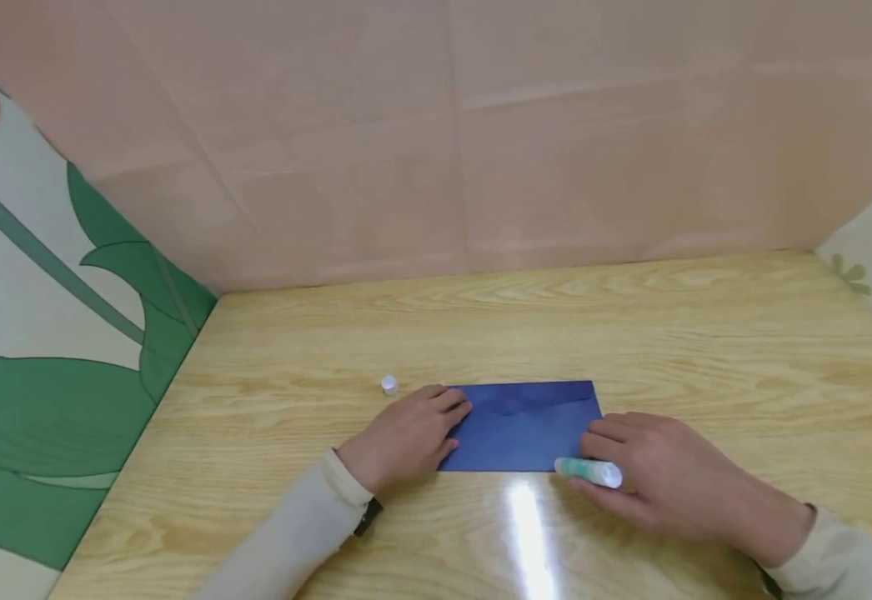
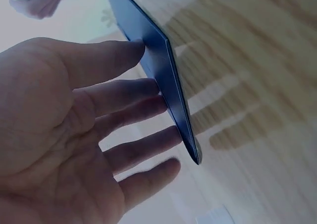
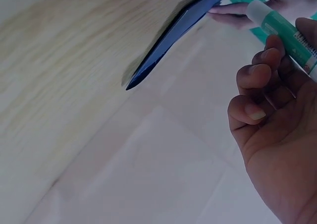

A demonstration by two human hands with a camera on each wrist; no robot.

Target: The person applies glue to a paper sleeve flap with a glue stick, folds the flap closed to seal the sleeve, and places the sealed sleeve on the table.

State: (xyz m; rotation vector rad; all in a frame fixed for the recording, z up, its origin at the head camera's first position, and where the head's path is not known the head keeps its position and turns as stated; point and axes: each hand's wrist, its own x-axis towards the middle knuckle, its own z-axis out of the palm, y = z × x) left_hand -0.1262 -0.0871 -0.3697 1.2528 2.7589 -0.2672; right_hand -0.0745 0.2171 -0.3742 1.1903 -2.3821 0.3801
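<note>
A dark blue envelope lies on the table, its flap seam along the far long side. My left hand rests on the envelope's left end; in the left wrist view its fingers are nearly straight, with the thumb and several fingertips touching the blue paper. Over the near right corner, my right hand holds a white and green glue stick. The right wrist view shows this glue stick between thumb and curled fingers. Whether the right fingers touch the envelope cannot be told.
A small white cap stands on the wood-grain table, just beyond the left hand. A pinkish sheet rises behind the table's far edge. Printed green leaves cover the surface at the left.
</note>
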